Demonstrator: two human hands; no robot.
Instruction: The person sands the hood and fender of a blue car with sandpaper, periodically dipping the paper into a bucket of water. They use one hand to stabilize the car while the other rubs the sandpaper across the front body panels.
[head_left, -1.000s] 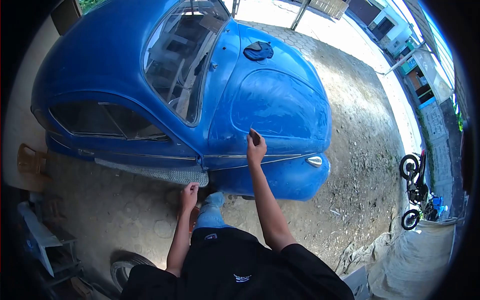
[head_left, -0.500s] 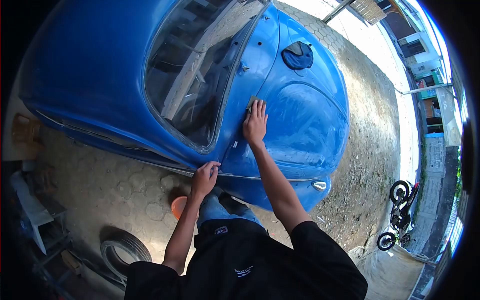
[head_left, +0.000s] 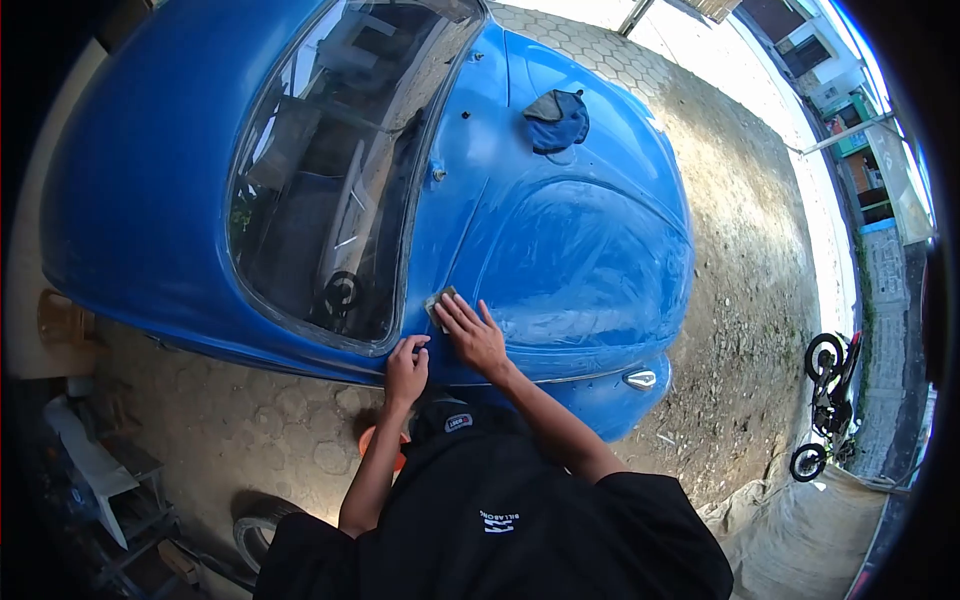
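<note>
My right hand presses a small grey-brown piece of sandpaper against the blue car's front hood area, fingers stretched over it near the lower corner of the windshield. Beside it, my left hand rests on the car body just below that windshield corner, its fingers loosely bent and nothing visible in them. Pale, dull smears cover much of the hood. Farther up lies a dark blue cloth item that resembles a cap.
An orange bucket stands by my legs, partly hidden by my left arm. On the ground lies a tyre. A worktable is at lower left, near a brown plastic chair. A motorcycle is parked at the right.
My right hand has slid the sandpaper down toward the lower windshield corner, closer to my left hand. The head view has shifted, and the left hand stays on the car's edge.
</note>
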